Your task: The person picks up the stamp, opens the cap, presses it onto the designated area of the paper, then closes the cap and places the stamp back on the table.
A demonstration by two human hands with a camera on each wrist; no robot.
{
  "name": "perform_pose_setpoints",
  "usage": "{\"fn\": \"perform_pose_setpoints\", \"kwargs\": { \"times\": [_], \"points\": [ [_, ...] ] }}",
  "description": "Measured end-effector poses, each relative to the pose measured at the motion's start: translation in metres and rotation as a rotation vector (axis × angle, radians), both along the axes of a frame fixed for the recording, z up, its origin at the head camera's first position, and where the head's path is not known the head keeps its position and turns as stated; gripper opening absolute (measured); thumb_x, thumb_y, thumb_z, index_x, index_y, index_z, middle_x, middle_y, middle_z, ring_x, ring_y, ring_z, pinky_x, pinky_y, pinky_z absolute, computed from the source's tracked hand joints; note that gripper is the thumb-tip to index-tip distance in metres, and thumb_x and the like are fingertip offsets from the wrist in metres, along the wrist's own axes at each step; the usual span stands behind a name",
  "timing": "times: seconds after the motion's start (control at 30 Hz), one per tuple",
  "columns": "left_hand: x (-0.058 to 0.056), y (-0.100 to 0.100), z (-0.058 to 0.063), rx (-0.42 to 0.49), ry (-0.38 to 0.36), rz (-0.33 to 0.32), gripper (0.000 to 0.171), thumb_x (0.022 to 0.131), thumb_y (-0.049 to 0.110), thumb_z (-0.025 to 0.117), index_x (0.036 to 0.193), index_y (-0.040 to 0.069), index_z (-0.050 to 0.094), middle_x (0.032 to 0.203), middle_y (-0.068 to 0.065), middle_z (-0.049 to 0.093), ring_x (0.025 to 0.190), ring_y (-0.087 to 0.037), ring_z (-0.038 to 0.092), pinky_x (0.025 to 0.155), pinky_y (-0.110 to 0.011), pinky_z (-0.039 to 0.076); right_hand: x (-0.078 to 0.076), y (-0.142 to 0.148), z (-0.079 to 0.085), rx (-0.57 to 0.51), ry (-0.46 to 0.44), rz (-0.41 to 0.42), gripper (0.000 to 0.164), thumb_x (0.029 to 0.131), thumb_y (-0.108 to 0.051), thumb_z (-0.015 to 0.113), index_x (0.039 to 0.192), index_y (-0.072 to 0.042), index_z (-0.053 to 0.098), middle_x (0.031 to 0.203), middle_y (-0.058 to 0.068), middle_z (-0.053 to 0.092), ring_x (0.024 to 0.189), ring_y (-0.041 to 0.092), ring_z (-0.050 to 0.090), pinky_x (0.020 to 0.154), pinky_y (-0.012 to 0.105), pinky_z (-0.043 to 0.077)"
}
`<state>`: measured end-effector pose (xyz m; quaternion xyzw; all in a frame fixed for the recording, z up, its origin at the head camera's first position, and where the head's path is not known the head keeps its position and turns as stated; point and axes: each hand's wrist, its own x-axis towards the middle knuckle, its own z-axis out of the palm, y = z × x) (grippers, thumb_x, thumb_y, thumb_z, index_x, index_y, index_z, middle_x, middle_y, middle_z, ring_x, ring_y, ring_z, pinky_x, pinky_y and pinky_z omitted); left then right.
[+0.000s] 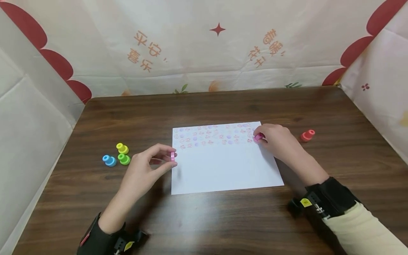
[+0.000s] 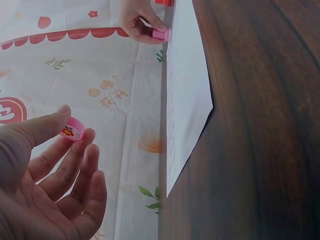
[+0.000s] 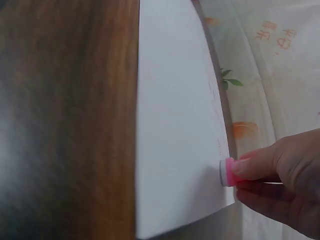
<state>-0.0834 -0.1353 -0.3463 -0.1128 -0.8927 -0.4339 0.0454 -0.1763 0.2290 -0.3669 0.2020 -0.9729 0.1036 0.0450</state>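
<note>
A white sheet of paper (image 1: 220, 166) lies on the table, with rows of small red and purple stamped prints across its upper part. My right hand (image 1: 280, 143) pinches a pink stamp (image 1: 258, 137) at the sheet's upper right, by the end of the printed rows. In the right wrist view the stamp's pale end (image 3: 223, 173) faces the paper, close over it. Beside the left edge of the sheet, my left hand (image 1: 148, 168) holds a pink stamp cap (image 1: 173, 156) between thumb and fingers. The left wrist view shows a small cartoon picture on this cap (image 2: 73, 130).
Left of the sheet stand a yellow stamp (image 1: 122, 148), a green stamp (image 1: 124, 159) and a blue stamp (image 1: 109, 160), close together. A red stamp (image 1: 307, 135) stands beyond my right hand. A white printed cloth (image 1: 197, 42) hangs behind the brown wooden table (image 1: 210, 223).
</note>
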Motion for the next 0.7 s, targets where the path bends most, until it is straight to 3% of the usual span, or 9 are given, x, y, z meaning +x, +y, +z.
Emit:
{"fn": "perform_pose_setpoints", "kwargs": {
  "times": [0.23,0.7],
  "points": [
    [0.0,0.003,0.0,-0.016,0.003,-0.001,0.033,0.077,0.016,0.08,0.107,0.011,0.067,0.092,-0.004,0.074,0.082,-0.015,0.065,0.079,-0.046,0.06,-0.005,-0.006,0.006,0.06,-0.047,0.02,0.021,0.073,-0.001,0.079,0.093,-0.005,0.072,0.09,0.014,0.072,0.078,0.029,0.058,0.076,0.047,0.058],
    [-0.002,0.011,0.001,-0.011,0.001,-0.028,0.032,0.078,0.015,0.079,0.107,0.011,0.067,0.093,-0.004,0.074,0.082,-0.015,0.064,0.079,-0.046,0.06,-0.008,-0.004,0.014,0.088,-0.064,0.026,0.013,0.076,0.0,0.076,0.083,-0.009,0.07,0.077,0.008,0.067,0.07,0.026,0.053,0.061,0.036,0.051]
  ]
}}
